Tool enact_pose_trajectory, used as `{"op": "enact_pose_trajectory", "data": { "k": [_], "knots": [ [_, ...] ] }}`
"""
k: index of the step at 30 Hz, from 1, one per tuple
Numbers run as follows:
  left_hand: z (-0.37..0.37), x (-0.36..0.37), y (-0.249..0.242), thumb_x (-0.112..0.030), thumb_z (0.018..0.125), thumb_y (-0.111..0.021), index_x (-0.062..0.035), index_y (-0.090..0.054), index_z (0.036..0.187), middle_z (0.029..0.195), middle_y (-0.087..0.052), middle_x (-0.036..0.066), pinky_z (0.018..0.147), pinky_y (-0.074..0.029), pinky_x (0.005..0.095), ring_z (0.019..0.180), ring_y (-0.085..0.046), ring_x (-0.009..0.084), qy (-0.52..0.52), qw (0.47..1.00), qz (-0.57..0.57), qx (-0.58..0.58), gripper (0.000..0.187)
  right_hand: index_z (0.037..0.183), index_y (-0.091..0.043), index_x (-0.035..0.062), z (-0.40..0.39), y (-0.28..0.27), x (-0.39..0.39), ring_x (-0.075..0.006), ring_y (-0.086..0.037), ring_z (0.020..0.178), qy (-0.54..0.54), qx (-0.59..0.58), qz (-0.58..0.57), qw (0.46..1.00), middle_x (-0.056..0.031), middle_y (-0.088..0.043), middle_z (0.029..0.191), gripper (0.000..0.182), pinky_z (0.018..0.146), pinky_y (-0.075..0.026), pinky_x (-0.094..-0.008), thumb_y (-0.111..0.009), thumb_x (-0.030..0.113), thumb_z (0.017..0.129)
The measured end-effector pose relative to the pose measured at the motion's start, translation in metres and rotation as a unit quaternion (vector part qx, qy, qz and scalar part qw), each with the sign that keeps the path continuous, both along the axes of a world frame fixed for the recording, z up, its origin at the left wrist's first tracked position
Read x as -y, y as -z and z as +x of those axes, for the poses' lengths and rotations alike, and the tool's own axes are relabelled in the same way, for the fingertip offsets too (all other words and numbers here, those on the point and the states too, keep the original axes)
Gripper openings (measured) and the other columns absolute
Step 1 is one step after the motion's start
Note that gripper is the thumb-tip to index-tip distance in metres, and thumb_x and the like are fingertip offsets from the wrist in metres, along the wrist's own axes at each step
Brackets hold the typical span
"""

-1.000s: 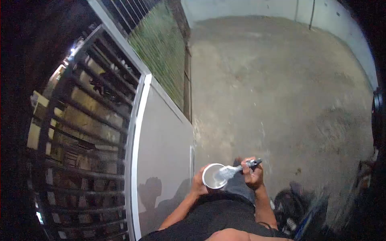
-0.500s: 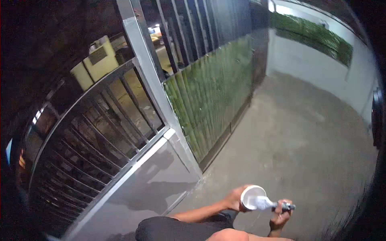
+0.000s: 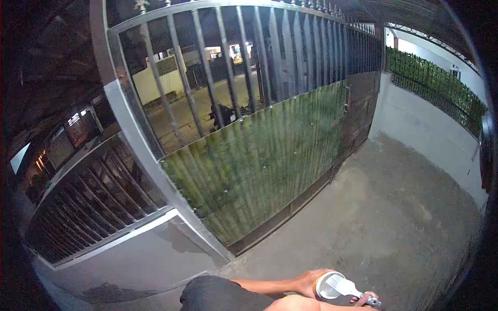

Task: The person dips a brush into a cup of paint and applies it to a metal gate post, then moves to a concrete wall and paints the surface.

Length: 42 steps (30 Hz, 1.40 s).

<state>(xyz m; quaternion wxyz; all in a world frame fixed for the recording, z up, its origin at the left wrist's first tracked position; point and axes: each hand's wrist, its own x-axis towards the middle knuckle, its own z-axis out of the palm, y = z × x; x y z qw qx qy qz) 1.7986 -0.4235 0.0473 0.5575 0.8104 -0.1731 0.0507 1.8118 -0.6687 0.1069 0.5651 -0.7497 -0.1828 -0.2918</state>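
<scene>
Near the bottom of the view, my left hand (image 3: 307, 282) is wrapped round the side of a white cup-like container (image 3: 322, 293). Its open top faces up toward the camera. My right hand (image 3: 363, 299), to the right of it, is closed on the handle of a paintbrush (image 3: 346, 286). The white brush head lies over the container's opening; whether it touches the inside cannot be made out. My right forearm crosses in front at the bottom edge.
A metal gate with green sheeting (image 3: 259, 166) stands ahead, beside a grey post (image 3: 150, 160). A low wall with railings (image 3: 140, 256) is at left. Concrete floor (image 3: 384, 223) extends to a white wall (image 3: 425, 140) with a hedge-like strip.
The camera view has tilted up, showing more of the gate top. Both hands, the container and the brush now appear lower in view, with the brush angled across the opening.
</scene>
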Motion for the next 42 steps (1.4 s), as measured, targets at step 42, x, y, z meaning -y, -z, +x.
{"op": "enact_pose_trajectory", "data": {
  "k": [42],
  "knots": [
    [1.132, 0.38, -0.059, -0.036, 0.065, -0.094, -0.007, -0.052, 0.144, 0.14, -0.062, 0.014, 0.111, -0.047, 0.0418, 0.13, -0.06, 0.0294, -0.021, 0.996, 0.028, -0.081, 0.094, 0.107, -0.056, -0.0015, 1.12, -0.026, 0.35, -0.0132, -0.058, 0.062, 0.031, -0.097, 0.084, 0.991, -0.0079, -0.059, 0.091, 0.014, 0.056, -0.048, -0.0287, -0.052, 0.011, 0.104]
  ]
}}
